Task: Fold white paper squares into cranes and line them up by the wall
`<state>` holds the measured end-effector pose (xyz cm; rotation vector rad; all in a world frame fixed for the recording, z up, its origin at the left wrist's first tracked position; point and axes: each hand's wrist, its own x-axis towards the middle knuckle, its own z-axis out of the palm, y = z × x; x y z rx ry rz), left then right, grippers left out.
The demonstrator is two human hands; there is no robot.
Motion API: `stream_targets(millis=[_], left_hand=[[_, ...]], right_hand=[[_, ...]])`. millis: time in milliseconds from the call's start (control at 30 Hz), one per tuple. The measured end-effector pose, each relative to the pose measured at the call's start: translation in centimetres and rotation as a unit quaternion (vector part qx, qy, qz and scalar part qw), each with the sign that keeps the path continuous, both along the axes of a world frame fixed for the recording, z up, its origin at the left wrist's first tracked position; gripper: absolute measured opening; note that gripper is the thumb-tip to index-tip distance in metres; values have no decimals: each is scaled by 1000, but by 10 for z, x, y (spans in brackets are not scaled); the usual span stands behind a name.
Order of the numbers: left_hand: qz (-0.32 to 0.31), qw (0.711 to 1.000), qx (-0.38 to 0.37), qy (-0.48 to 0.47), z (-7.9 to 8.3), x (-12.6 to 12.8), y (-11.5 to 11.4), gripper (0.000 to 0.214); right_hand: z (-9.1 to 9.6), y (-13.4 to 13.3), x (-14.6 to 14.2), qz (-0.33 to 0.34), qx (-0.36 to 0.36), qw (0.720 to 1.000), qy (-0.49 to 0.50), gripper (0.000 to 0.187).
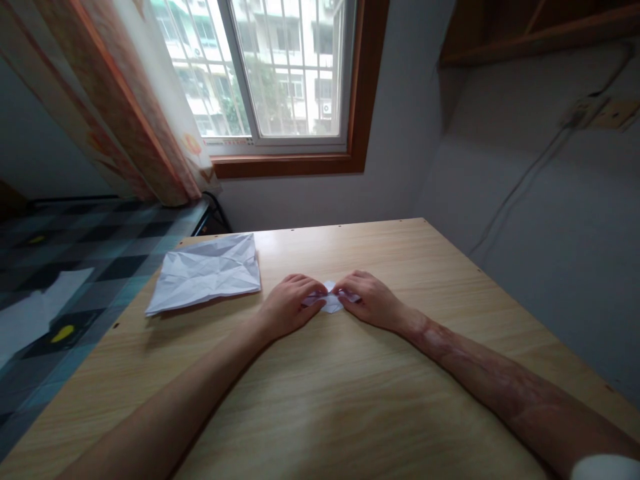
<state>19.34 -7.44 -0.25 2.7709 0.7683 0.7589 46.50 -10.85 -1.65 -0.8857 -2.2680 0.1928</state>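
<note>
L hand [290,305] & R hand [371,299] pinch small folded paper [333,305]!
Creased white sheet [213,272] lies L, on wood-grain tbl [325,393].

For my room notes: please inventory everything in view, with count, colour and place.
Folded paper: one, white, between the hands.
Creased paper: one, white, table's far left.
Table: one, light wood, centre.
Checked cloth: one, black and teal, left of table.
Loose paper: count unclear, white, on cloth.
Curtain: one, orange and cream, upper left.
Window: one, pale frame, brown surround, far wall.
Shelf: one, brown, upper right.
Outlets: apparently two, pale, right wall.
Hanging cable: one, pale, right wall.
Apparent sleeve: one, white, lower right.
Left hand: one, bare, holding folded paper's left end.
Right hand: one, bare, holding its right end.
</note>
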Motion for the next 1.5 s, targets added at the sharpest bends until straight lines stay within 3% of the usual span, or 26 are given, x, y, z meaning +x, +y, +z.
stream_targets(millis=[133, 233, 533, 900, 1200, 1500], left_hand=[[-15, 1000, -8, -2, 0, 0, 0, 24], [-28, 1000, -9, 1, 0, 1, 0, 31], [1, 999, 32, 17, 3, 2, -4, 25], [-38, 999, 20, 18, 5, 0, -5, 19], [-78, 995, 36, 55, 9, -8, 2, 34], [-78, 989, 107, 65, 6, -6, 0, 32]], right_hand=[[2, -2, 0, -2, -10, 1000, -6, 28], [3, -3, 0, -5, -7, 1000, -12, 24], [3, -2, 1, 1, -6, 1000, -24, 21], [3, -4, 0, -22, 67, 995, -77, 21], [8, -4, 4, 23, 116, 980, -159, 23], [4, -2, 4, 13, 69, 997, -18, 13]])
